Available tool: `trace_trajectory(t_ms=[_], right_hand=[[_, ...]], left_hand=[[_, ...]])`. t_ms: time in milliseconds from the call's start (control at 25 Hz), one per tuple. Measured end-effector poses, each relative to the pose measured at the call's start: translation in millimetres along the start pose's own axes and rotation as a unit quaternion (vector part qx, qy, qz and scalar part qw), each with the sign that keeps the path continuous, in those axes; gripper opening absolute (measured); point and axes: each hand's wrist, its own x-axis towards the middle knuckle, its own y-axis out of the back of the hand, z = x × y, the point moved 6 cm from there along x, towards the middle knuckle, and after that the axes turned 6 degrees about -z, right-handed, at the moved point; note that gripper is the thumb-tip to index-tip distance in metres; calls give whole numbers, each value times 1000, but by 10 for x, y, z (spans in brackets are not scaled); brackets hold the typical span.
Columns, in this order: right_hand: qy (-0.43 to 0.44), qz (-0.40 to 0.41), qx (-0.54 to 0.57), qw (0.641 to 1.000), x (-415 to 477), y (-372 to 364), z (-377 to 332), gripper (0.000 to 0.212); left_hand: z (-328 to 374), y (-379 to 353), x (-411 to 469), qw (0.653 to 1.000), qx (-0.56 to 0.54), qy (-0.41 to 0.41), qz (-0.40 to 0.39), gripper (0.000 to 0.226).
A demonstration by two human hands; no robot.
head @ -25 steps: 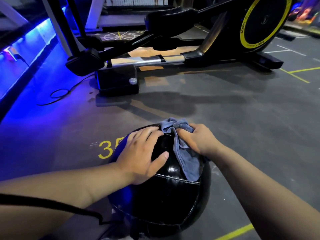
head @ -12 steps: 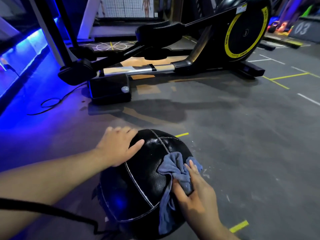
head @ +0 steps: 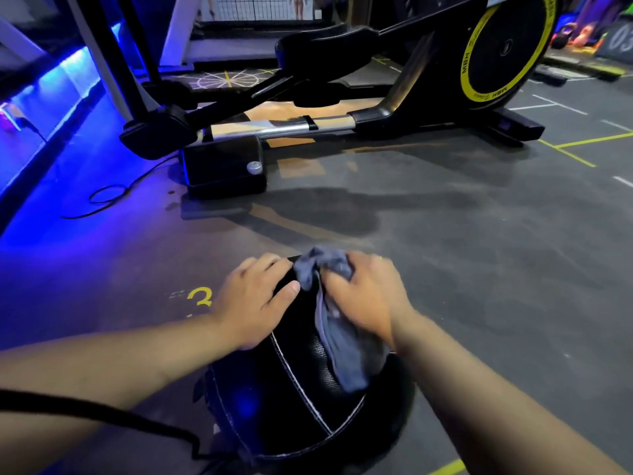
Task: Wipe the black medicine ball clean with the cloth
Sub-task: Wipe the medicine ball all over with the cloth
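The black medicine ball (head: 291, 402), with white stitched seams, rests on the dark gym floor just below me. My left hand (head: 253, 299) lies flat on the ball's upper left side, fingers spread over its top edge. My right hand (head: 366, 296) presses a grey-blue cloth (head: 337, 344) onto the top right of the ball. The cloth bunches up at the ball's far edge and hangs down its near right side. The far side of the ball is hidden by both hands.
A black elliptical trainer (head: 308, 128) with a yellow-rimmed flywheel (head: 503, 46) stands across the floor ahead. A black cable (head: 109, 197) loops on the floor at the left, by a blue-lit wall. Yellow floor lines and a yellow number (head: 200, 296) mark the floor.
My right hand has swept the cloth from the ball's lower right side up to its top. The left hand has stayed on the ball's upper left.
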Motion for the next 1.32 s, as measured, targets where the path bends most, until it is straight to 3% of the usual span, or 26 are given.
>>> trace_trajectory(t_ms=[80,160,320,480,600,920,1080,1160,1240,1320], right_hand=[[-117,-64,12,991,420,-7,122,34],[-149,-108,22,983,595,-40,209,36],[-57,-62,-2,996,344,-68,167,34],[5,20,-88,996,-82,-96,108,59],[47,54,-106,992,-402,-103,-13,59],[177,44,-70,981,-1348,-208,-40,57],[145,43,32,988,-1174,66,-27,43],[80,53,98,991,-1057,273,-24,22],[-25,69,160,984,-925,473,32,15],[-106,69,270,954,-801,592,75,12]], left_hand=[[47,-6,36,1000,-14,-3,-2,52],[29,3,70,999,-39,8,9,51],[-21,-2,49,994,-78,60,41,44],[65,-30,16,993,-81,74,45,43],[50,-15,22,993,-78,81,46,43],[6,20,25,994,-47,99,-9,39],[30,105,45,996,-6,86,-26,31],[83,208,47,997,-13,75,0,31],[169,304,33,994,-80,62,29,35],[277,406,29,982,-185,41,26,38]])
